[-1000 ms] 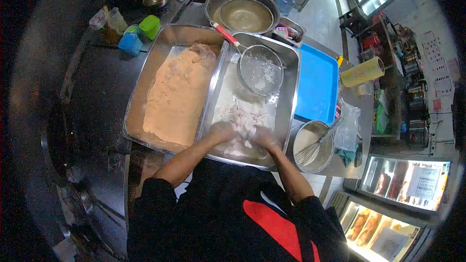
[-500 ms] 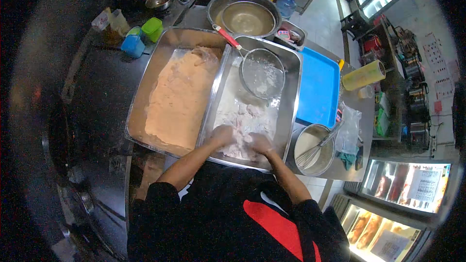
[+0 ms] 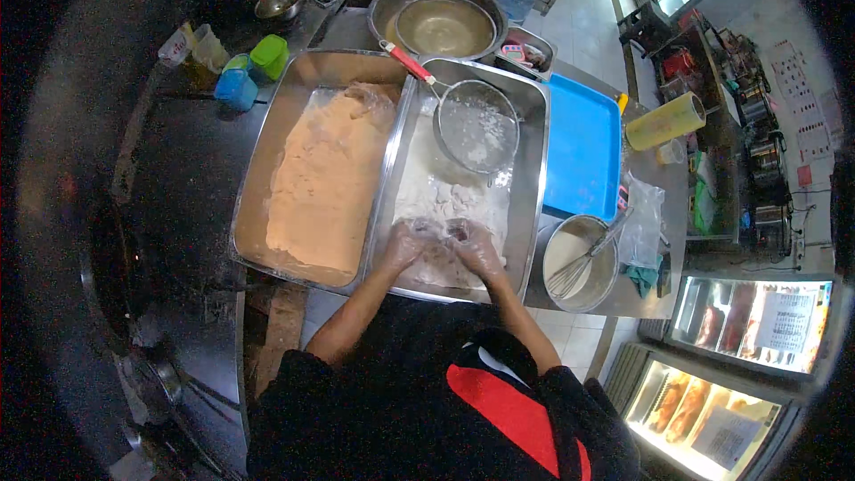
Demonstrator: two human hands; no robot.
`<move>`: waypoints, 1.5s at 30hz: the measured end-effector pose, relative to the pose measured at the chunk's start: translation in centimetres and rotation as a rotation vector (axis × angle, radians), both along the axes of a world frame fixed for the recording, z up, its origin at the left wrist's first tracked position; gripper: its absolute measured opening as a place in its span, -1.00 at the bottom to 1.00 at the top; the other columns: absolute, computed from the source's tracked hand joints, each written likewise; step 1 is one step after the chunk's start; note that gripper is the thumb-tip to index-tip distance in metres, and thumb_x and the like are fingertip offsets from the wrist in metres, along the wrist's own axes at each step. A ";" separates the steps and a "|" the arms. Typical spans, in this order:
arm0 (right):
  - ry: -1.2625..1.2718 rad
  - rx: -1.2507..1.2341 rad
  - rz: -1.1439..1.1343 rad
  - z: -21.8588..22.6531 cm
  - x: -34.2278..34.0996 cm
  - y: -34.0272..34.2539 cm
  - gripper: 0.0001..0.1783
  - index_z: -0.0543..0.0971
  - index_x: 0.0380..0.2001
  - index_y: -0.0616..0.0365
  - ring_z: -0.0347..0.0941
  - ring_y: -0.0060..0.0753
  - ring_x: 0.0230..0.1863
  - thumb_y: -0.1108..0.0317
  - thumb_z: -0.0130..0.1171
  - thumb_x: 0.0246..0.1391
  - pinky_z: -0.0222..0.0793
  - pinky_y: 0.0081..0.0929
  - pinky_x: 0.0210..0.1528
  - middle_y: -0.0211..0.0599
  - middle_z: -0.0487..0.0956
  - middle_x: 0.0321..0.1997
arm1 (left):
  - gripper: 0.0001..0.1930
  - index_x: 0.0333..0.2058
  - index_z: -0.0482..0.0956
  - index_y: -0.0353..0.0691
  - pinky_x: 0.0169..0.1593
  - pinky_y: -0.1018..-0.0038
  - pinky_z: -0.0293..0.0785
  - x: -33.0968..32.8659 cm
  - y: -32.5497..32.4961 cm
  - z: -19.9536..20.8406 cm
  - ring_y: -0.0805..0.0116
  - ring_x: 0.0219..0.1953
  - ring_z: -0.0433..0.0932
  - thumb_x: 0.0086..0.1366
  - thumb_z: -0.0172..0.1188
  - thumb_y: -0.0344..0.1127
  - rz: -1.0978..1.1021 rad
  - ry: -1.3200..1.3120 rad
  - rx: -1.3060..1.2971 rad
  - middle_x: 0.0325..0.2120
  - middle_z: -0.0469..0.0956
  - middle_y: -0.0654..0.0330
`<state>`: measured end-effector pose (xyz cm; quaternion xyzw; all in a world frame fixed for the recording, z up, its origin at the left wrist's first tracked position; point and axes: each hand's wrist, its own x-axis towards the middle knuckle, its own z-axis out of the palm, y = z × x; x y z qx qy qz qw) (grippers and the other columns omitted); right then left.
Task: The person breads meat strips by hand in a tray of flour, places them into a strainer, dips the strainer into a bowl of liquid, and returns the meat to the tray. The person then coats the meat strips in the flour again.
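Observation:
Both hands are over a steel tray of white flour. My left hand and my right hand, dusted with white, are close together with fingers curled inward toward each other. What lies inside the fingers, if anything, is too small and hidden to make out. Below them the flour looks disturbed, with small lumps just beyond the fingers. A round mesh strainer with a red handle rests across the tray's far part, flour clinging to its mesh.
To the left adjoins a steel tray of orange powder. A blue tray lies on the right, near a pot holding pale batter and a whisk. Beyond are a large steel bowl and small green and blue containers.
My hands have risen from the flour and drawn nearer each other, fingers now curled. The clumped white heap between them has spread lower. The whole view has shifted slightly.

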<state>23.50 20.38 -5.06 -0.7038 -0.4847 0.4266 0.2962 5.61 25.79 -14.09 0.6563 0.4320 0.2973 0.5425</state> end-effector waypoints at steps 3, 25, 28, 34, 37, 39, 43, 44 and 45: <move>0.156 -0.036 -0.086 0.7 -0.9 -0.1 -0.62 0.53 -0.14 0.32 0.52 -0.33 -0.16 0.48 0.20 -0.12 0.42 -0.44 -0.10 -0.08 0.60 -0.20 | -0.80 -0.38 0.55 -0.31 -0.31 0.47 0.47 0.3 0.8 5.5 0.40 -0.41 0.56 0.05 0.31 -0.34 -0.046 0.065 -0.156 -0.45 0.62 0.16; 0.009 0.239 -0.153 0.0 -1.8 -1.5 -0.77 0.57 -0.32 0.32 0.44 -0.53 -0.47 0.38 0.23 -0.04 0.38 -0.47 -0.35 -0.33 0.59 -0.45 | -0.83 -0.35 0.60 -0.30 -0.34 0.53 0.44 1.1 -0.5 9.7 0.47 -0.43 0.51 0.06 0.29 -0.40 0.141 -0.103 -0.546 -0.47 0.58 0.25; 0.151 0.091 -0.163 0.1 -1.4 -1.5 -0.76 0.59 -0.33 0.27 0.46 -0.47 -0.42 0.33 0.22 -0.05 0.39 -0.47 -0.29 -0.25 0.60 -0.42 | -0.85 -0.37 0.60 -0.29 -0.36 0.53 0.42 0.1 -0.2 8.3 0.49 -0.43 0.50 0.07 0.30 -0.38 0.076 -0.183 -0.581 -0.48 0.57 0.27; 0.316 0.202 -0.216 -6.6 0.6 -2.9 -0.72 0.60 -0.36 0.24 0.48 -0.40 -0.35 0.22 0.17 0.01 0.39 -0.45 -0.22 -0.25 0.61 -0.37 | -0.80 -0.30 0.60 -0.29 -0.34 0.51 0.41 0.2 -0.1 8.9 0.51 -0.41 0.48 0.09 0.30 -0.38 0.015 -0.188 -0.511 -0.43 0.57 0.27; 0.584 0.283 -0.496 -7.7 1.6 -3.1 -0.72 0.57 -0.28 0.25 0.45 -0.47 -0.34 0.24 0.18 0.05 0.37 -0.51 -0.25 -0.32 0.59 -0.37 | -0.77 -0.25 0.59 -0.30 -0.29 0.50 0.42 -0.5 0.3 8.3 0.50 -0.37 0.49 0.10 0.29 -0.39 0.087 -0.219 -0.562 -0.40 0.57 0.25; 0.836 0.206 -0.768 -5.9 1.8 -2.8 -0.72 0.55 -0.21 0.25 0.43 -0.54 -0.35 0.28 0.19 0.07 0.35 -0.56 -0.29 -0.35 0.57 -0.36 | -0.76 -0.23 0.59 -0.31 -0.25 0.49 0.43 -1.6 0.2 7.8 0.49 -0.35 0.50 0.10 0.29 -0.40 0.189 -0.242 -0.642 -0.38 0.58 0.24; 0.359 0.028 -0.299 -3.8 2.7 -2.1 -0.76 0.55 -0.27 0.27 0.46 -0.49 -0.35 0.34 0.22 0.01 0.38 -0.53 -0.28 -0.31 0.59 -0.35 | -0.73 -0.20 0.58 -0.36 -0.17 0.47 0.45 -0.9 -0.1 8.0 0.45 -0.30 0.51 0.11 0.28 -0.39 -0.091 -0.096 -0.240 -0.33 0.59 0.22; 0.281 0.010 -0.256 -2.6 2.1 -1.8 -0.77 0.55 -0.30 0.26 0.45 -0.51 -0.37 0.37 0.24 -0.01 0.37 -0.53 -0.30 -0.33 0.59 -0.38 | -0.73 -0.20 0.57 -0.37 -0.15 0.46 0.46 -0.3 0.1 8.1 0.44 -0.30 0.52 0.11 0.28 -0.38 -0.117 -0.093 -0.168 -0.32 0.60 0.21; 0.202 -0.006 -0.212 -1.8 1.4 -1.4 -0.79 0.55 -0.32 0.26 0.44 -0.53 -0.39 0.39 0.25 -0.04 0.37 -0.53 -0.32 -0.34 0.58 -0.41 | -0.73 -0.20 0.57 -0.37 -0.15 0.46 0.46 0.3 0.1 8.2 0.44 -0.30 0.52 0.11 0.28 -0.38 -0.111 -0.094 -0.165 -0.32 0.60 0.21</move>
